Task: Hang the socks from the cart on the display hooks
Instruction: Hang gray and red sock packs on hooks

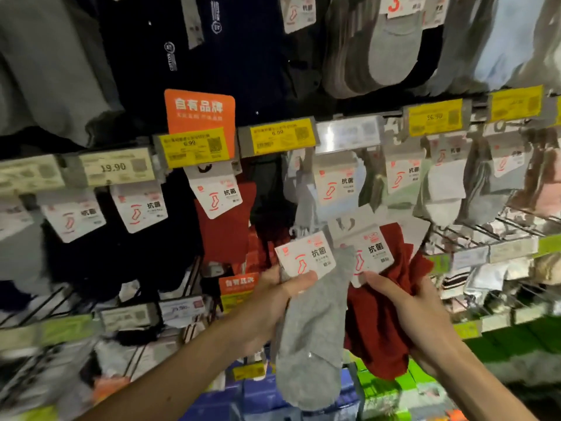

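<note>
Left hand [273, 296]: grey socks [306, 326], seemingly "抗菌"

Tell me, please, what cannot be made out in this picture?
Head view:
- Cart: outside the frame.
- Hooks: hidden behind price tags and hanging socks.
- Count of red socks in right hand: bunched.
- Fine print on the card of grey socks: blurred.

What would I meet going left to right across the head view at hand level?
At hand level: left hand, grey fabric sock with a white card label, dark red fabric socks, right hand.
</note>
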